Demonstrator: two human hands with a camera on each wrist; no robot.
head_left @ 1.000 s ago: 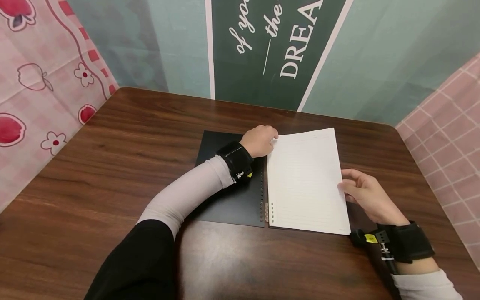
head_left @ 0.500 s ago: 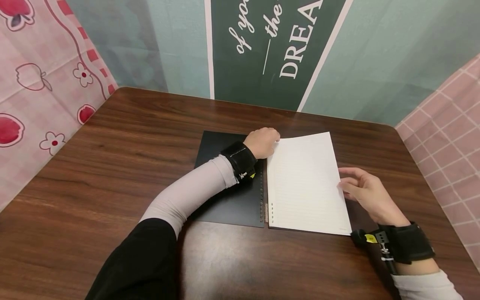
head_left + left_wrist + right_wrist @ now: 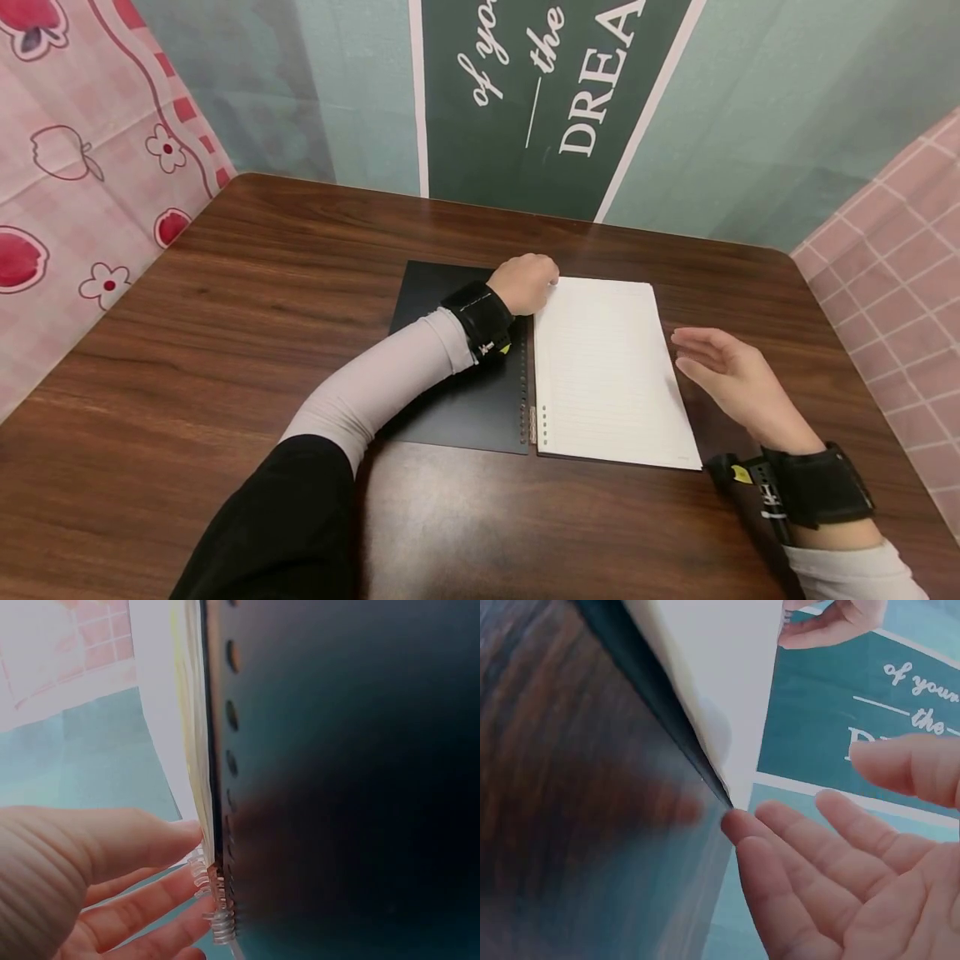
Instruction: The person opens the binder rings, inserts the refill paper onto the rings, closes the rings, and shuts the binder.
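Note:
An open loose-leaf notebook lies on the table, its black cover (image 3: 457, 408) to the left and a stack of white lined paper (image 3: 607, 375) to the right. Punched holes line both inner edges. Between them runs a clear ring binding (image 3: 223, 928), seen near the fingers in the left wrist view. My left hand (image 3: 525, 284) pinches the notebook at the top of its spine, thumb against the paper edge and fingers by the rings. Just off the paper's right edge is my right hand (image 3: 723, 379), fingers relaxed and holding nothing.
The brown wooden table (image 3: 300, 275) reaches back to a teal and green backdrop (image 3: 510, 167) with lettering. A pink fruit-print cloth (image 3: 82, 208) hangs at the left, and a pink tile-patterned cloth (image 3: 907, 308) at the right.
The top sheets, lifted at the right a second ago, now lie flat on the stack. My right hand has let go of their edge. The left hand has shifted only slightly.

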